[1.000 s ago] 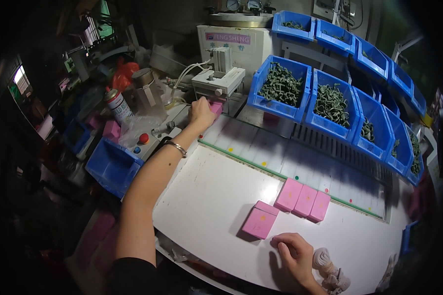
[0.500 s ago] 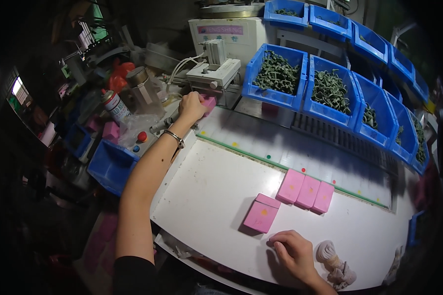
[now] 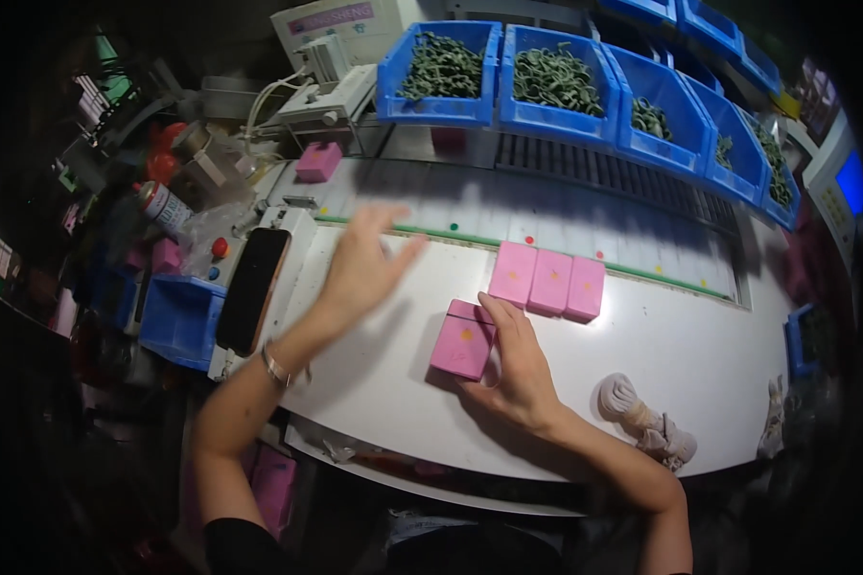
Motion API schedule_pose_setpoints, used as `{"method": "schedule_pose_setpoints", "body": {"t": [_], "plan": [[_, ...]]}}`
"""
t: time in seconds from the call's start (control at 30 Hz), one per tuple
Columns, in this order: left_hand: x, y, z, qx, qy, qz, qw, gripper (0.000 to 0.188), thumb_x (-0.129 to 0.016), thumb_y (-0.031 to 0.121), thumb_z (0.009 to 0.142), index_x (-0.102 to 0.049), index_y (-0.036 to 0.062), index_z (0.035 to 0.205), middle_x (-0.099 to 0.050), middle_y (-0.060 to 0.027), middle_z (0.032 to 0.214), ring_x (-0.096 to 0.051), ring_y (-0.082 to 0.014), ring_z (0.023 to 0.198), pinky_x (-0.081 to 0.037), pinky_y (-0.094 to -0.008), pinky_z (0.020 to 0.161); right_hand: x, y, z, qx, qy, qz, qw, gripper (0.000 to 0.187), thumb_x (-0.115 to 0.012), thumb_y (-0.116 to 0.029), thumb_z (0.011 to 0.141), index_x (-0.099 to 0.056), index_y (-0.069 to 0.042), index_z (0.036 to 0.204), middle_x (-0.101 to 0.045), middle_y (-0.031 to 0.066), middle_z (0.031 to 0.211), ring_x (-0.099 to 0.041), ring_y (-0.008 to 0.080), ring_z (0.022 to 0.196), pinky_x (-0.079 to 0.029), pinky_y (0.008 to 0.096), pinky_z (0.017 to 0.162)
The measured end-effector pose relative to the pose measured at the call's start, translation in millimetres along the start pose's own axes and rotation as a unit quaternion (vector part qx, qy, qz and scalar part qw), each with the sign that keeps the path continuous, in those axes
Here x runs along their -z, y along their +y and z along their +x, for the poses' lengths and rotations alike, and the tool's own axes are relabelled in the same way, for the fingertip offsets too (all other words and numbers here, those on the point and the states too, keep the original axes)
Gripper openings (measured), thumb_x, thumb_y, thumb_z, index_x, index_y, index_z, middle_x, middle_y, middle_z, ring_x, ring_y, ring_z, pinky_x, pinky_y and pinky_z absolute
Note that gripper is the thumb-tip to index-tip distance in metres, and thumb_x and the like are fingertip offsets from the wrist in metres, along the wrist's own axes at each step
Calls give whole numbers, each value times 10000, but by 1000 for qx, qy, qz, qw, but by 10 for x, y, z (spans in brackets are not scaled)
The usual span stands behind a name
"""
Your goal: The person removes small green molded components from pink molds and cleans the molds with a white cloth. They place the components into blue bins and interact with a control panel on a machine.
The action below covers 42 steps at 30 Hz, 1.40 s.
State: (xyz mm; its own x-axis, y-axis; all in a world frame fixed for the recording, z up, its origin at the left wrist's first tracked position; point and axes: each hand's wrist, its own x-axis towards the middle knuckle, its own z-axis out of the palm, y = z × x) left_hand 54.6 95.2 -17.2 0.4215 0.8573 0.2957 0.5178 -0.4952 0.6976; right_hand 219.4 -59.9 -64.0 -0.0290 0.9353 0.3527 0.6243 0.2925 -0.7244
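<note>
My right hand (image 3: pixel 520 372) is curled round the right side of a pink block (image 3: pixel 462 347) with a dark seam near its top and a small yellow mark. The thumb lies at the block's lower edge, the fingers at its upper right corner. To the left, my left hand (image 3: pixel 362 268) hangs over the white table, smeared by motion, its fingers apart and nothing in them. Three similar pink blocks (image 3: pixel 550 281) stand side by side just beyond my right hand. One more pink block (image 3: pixel 318 162) sits by the small white machine (image 3: pixel 328 101) at the far left.
Blue bins (image 3: pixel 553 84) of green curled pieces line the back. A green-edged strip (image 3: pixel 412 196) crosses the table (image 3: pixel 384 374). At the left are a phone (image 3: pixel 252 287), a blue bin (image 3: pixel 182 321) and a spray can (image 3: pixel 165 206); a rolled pale cloth (image 3: pixel 647 420) lies at right.
My left hand has let go of the pink block by the machine and come back toward me. My right hand has moved onto the nearer pink block. The view has shifted.
</note>
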Motion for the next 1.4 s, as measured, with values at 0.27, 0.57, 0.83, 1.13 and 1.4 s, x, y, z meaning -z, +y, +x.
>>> {"method": "schedule_pose_setpoints", "body": {"t": [0.27, 0.57, 0.83, 1.13, 1.4], "plan": [[-240, 737, -954, 157, -265, -294, 905, 761, -734, 294, 728, -345, -27, 1298, -544, -198, 1100, -566, -221, 997, -454, -308, 854, 483, -422, -273, 57, 35, 69, 995, 782, -790, -104, 617, -414, -24, 1298, -442, 206, 1231, -497, 365, 1065, -449, 390, 887], [-426, 1032, -1215, 124, -183, -315, 923, 776, -738, 226, 726, -289, -39, 1301, -555, -164, 1074, -568, -225, 989, -456, -319, 856, 590, -424, -420, 171, 158, -250, 940, 386, -582, 34, 588, -586, 114, 965, -554, 143, 763, -536, 244, 625, -444, 306, 520], [-473, 1084, -1207, 121, -204, -289, 928, 790, -733, 204, 711, -281, -24, 1317, -553, -174, 1067, -574, -222, 970, -462, -322, 839, 776, -428, -448, 17, 132, -106, 985, 150, -659, 3, 674, -579, 16, 800, -538, 96, 649, -531, 187, 552, -436, 256, 501], [-600, 920, -1397, 185, -339, -388, 837, 664, -758, 190, 734, -408, -20, 1257, -575, -90, 1027, -560, -148, 945, -452, -275, 830, 746, -43, -515, -256, 3, 40, 966, 72, -588, -49, 773, -578, 2, 823, -607, 106, 701, -590, 167, 587, -461, 253, 554], [-541, 891, -1375, 357, -193, -567, 717, 426, -649, 147, 849, -436, -53, 1159, -593, -125, 992, -606, -147, 849, -527, -276, 754, 772, -73, -656, -100, 50, -177, 978, 202, -582, 8, 790, -610, -3, 990, -590, 131, 892, -608, 278, 722, -485, 339, 651]]}}
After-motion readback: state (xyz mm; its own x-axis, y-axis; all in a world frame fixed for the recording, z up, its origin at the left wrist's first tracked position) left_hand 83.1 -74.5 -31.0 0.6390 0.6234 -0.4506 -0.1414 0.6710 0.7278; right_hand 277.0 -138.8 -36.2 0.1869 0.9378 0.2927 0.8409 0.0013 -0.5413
